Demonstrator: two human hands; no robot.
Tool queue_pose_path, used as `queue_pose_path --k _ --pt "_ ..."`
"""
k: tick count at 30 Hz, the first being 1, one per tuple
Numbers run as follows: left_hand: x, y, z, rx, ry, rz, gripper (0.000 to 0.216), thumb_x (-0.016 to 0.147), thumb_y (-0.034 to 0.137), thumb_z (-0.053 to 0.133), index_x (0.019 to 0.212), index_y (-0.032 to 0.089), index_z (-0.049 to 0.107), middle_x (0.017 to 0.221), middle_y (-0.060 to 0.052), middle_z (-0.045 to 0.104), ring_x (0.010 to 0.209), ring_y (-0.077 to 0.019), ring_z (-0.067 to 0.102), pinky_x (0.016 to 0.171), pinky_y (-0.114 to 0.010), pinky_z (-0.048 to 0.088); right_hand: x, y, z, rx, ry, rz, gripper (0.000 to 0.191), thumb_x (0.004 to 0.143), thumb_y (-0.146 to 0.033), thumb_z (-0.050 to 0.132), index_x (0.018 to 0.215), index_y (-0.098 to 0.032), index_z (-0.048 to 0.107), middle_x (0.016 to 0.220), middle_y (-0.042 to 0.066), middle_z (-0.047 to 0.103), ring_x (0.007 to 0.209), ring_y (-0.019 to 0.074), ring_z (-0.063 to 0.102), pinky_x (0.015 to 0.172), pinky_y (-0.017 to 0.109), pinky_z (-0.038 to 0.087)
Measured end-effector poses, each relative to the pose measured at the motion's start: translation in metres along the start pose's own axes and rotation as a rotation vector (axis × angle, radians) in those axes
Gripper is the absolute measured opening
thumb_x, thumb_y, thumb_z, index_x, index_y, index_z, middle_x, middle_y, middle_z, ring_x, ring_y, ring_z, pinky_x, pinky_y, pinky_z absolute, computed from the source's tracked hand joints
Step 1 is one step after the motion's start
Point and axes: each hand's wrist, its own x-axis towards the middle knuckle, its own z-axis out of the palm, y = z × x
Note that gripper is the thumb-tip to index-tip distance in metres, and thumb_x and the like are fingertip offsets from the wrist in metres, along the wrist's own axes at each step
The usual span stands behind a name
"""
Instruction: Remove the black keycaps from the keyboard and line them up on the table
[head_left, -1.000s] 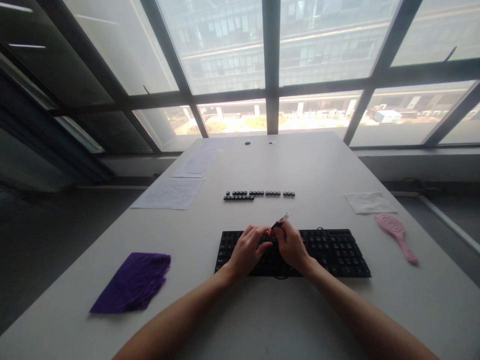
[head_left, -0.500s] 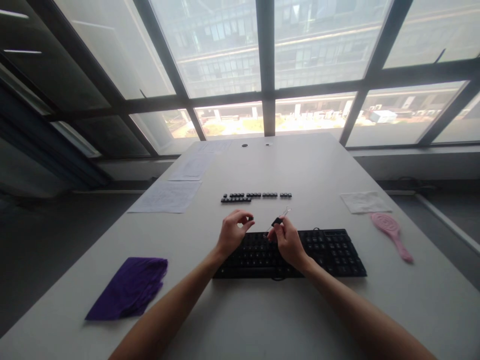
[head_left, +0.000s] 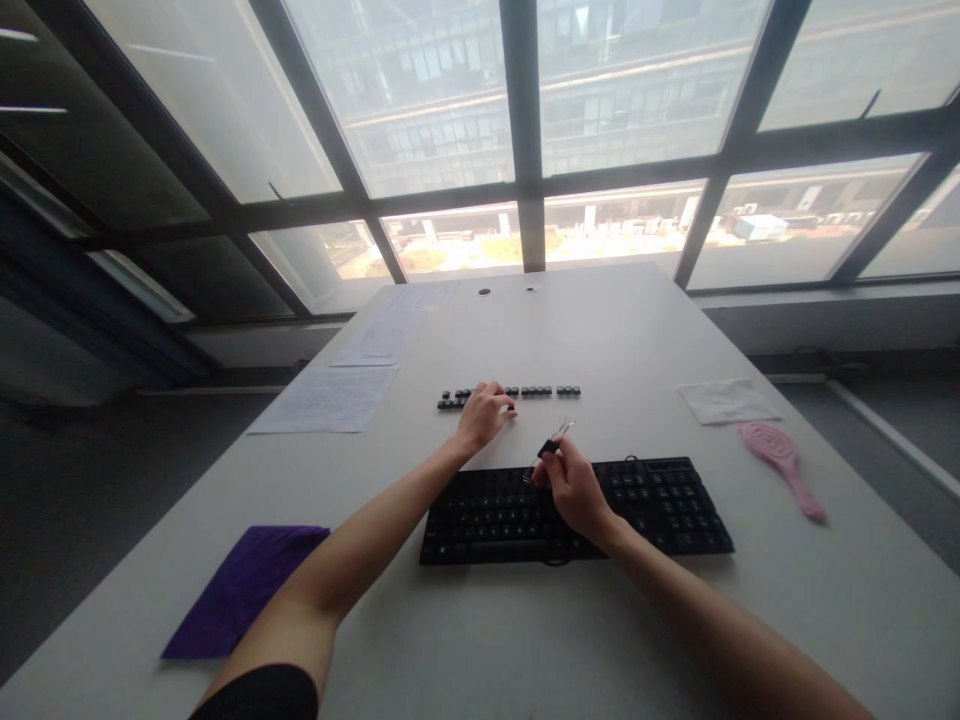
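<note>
A black keyboard (head_left: 660, 505) lies on the white table (head_left: 525, 640) in front of me. My right hand (head_left: 574, 485) hovers over its upper middle, fingers closed on a small keycap puller (head_left: 553, 444) with a black grip and wire tip. My left hand (head_left: 482, 413) is stretched forward to two short rows of loose black keycaps (head_left: 540, 391) beyond the keyboard, its fingers curled down onto the near row. What those fingers pinch is hidden.
A folded purple cloth (head_left: 244, 590) lies at the near left. Printed sheets (head_left: 326, 398) sit at the far left. A white tissue (head_left: 726, 400) and a pink hairbrush (head_left: 780, 462) lie to the right. Large windows stand past the table's far edge.
My left hand left the keyboard, rose with pinched fingers, then reached forward to the rows of loose keycaps. My right hand stayed over the keyboard with the puller.
</note>
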Motion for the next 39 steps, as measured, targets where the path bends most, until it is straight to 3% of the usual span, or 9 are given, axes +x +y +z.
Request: queue_pose_path --k 11,26,34,39 --pt "0.010 -0.018 0.004 0.053 0.077 -0.036 0.008 0.079 0.024 0.077 0.087 0.025 0.078 0.100 -0.008 0.061 0.100 -0.0275 0.049 0.094 -0.044 0.049 -0.001 0.001 0.000 -0.015 -0.021 -0.007 0.011 0.100 -0.029 0.044 0.093 -0.022 0.049 0.069 0.000 0.067 0.063 0.0168 0.065 0.065 0.028 0.048" --pt "0.009 -0.022 0.004 0.050 0.066 -0.060 0.012 0.077 0.020 0.079 0.088 0.022 0.077 0.103 -0.008 0.062 0.101 -0.0277 0.049 0.094 -0.043 0.048 -0.001 -0.002 -0.002 -0.002 -0.030 -0.005 0.012 0.099 -0.029 0.045 0.092 -0.022 0.051 0.070 0.001 0.067 0.063 0.0167 0.064 0.066 0.028 0.048" --pt "0.003 -0.008 -0.015 0.061 0.088 -0.098 0.019 0.078 0.017 0.076 0.097 0.022 0.075 0.106 -0.007 0.061 0.103 -0.0262 0.050 0.097 -0.042 0.047 -0.001 -0.001 -0.002 0.060 0.026 0.004 0.015 0.099 -0.033 0.047 0.091 -0.021 0.053 0.077 0.003 0.067 0.069 0.0174 0.063 0.067 0.029 0.048" --pt "-0.023 0.017 -0.033 0.046 0.075 -0.094 0.014 0.084 0.015 0.068 0.095 0.021 0.074 0.102 -0.007 0.062 0.099 -0.0248 0.054 0.097 -0.042 0.045 0.000 0.002 -0.003 0.070 0.092 -0.021 0.016 0.099 -0.032 0.047 0.091 -0.020 0.056 0.076 0.003 0.064 0.068 0.0172 0.060 0.067 0.029 0.047"
